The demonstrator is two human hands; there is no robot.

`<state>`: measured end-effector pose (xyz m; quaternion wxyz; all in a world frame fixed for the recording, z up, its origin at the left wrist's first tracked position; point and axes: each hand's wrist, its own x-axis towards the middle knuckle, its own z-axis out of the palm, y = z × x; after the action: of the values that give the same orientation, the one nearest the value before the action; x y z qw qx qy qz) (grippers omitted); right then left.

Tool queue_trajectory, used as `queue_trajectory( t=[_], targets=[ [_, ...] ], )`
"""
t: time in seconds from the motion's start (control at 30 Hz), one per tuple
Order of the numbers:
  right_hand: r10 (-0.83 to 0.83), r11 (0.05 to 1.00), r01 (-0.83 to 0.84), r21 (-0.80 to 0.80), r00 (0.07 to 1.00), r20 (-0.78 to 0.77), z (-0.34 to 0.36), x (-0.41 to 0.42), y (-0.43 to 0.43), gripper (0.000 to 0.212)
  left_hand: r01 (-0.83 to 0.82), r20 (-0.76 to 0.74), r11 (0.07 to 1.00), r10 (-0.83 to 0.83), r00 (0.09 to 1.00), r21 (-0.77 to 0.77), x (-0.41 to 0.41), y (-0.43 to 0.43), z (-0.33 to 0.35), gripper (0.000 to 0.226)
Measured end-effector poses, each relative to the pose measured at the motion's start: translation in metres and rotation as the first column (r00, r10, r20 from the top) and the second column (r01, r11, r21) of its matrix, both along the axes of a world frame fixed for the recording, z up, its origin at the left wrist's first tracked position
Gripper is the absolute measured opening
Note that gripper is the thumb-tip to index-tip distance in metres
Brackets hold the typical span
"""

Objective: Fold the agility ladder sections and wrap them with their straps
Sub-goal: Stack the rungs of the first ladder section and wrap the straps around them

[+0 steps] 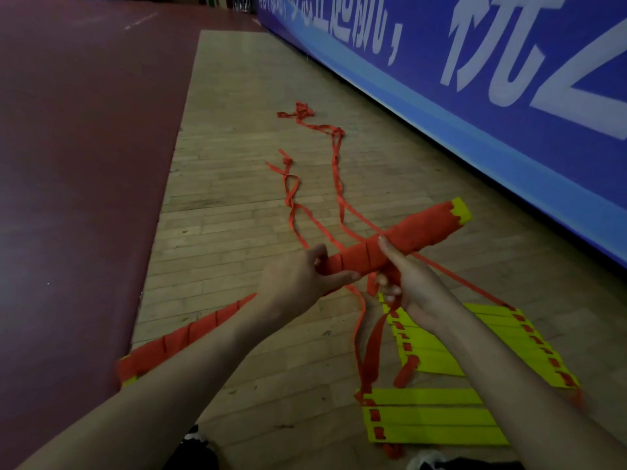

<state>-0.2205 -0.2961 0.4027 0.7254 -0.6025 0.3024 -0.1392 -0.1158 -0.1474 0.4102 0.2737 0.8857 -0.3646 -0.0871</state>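
Note:
A long bundle of folded yellow ladder rungs [417, 228], wound almost end to end in red strap, is held slanted above the wooden floor, its yellow tip showing at the upper right. My left hand [298, 283] grips the bundle near its middle, thumb underneath. My right hand [403, 276] holds it just to the right, index finger laid on top, lower fingers pinching a red strap [373, 337] that hangs below. More red strap [336, 164] trails away across the floor.
Two flat stacks of yellow rungs with red strap loops lie on the floor at lower right, one [434, 418] near me, one [485, 337] beyond. A blue banner [475, 79] with white characters runs along the right. Dark red mat [84, 164] covers the left.

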Motion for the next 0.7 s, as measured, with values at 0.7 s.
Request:
queue_trajectory(
  t=[0.7],
  targets=[
    [-0.054,0.998,0.056,-0.019,0.997,0.054,0.009,-0.002,0.003,0.024,0.167,-0.755,0.976,-0.216,0.620,-0.142,0.007,0.011,0.005,0.068]
  ],
)
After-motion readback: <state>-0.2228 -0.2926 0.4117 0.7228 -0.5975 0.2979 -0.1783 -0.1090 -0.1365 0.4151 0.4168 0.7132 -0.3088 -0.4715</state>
